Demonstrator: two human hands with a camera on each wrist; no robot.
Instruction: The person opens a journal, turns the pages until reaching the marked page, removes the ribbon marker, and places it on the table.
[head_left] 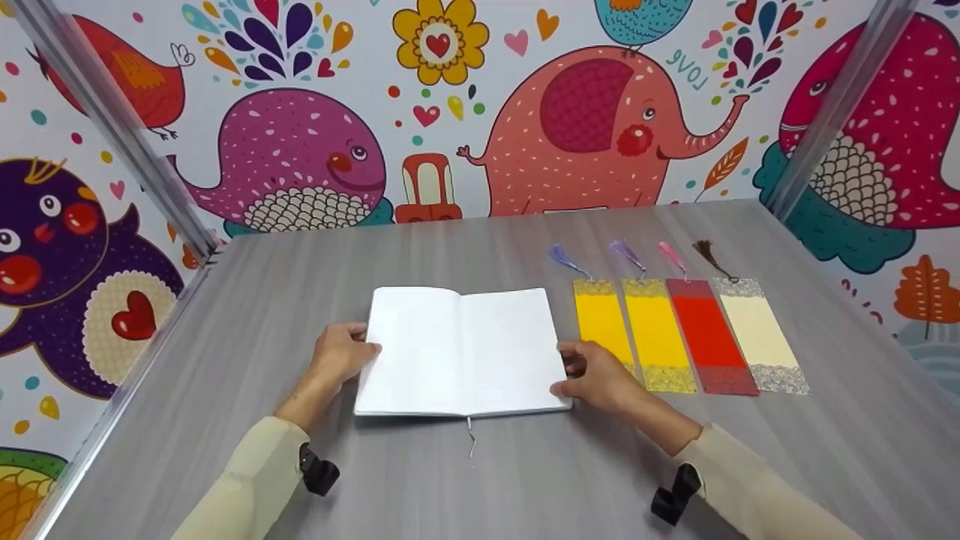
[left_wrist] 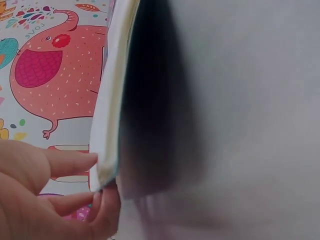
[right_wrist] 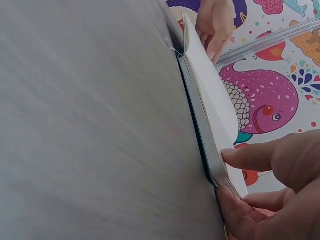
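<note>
An open notebook [head_left: 420, 352] with blank white pages lies in the middle of the table in the head view, a thin ribbon [head_left: 471, 437] trailing from its spine at the near edge. My left hand [head_left: 343, 351] pinches its left edge; in the left wrist view the thumb [left_wrist: 75, 162] is on the page and fingers curl beneath, with a dark gap under that side. At the right edge, my right hand [head_left: 600, 377] grips the notebook too. The right wrist view shows that thumb [right_wrist: 250, 156] on the pages and fingers under the dark cover [right_wrist: 200, 145].
Several tasselled bookmarks stand in a row right of the notebook: two yellow ones [head_left: 604, 319], a red one [head_left: 709, 330] and a cream one [head_left: 757, 330]. Behind the grey table [head_left: 300, 277] is a cartoon-printed wall [head_left: 465, 97], with metal posts [head_left: 844, 105] at its sides.
</note>
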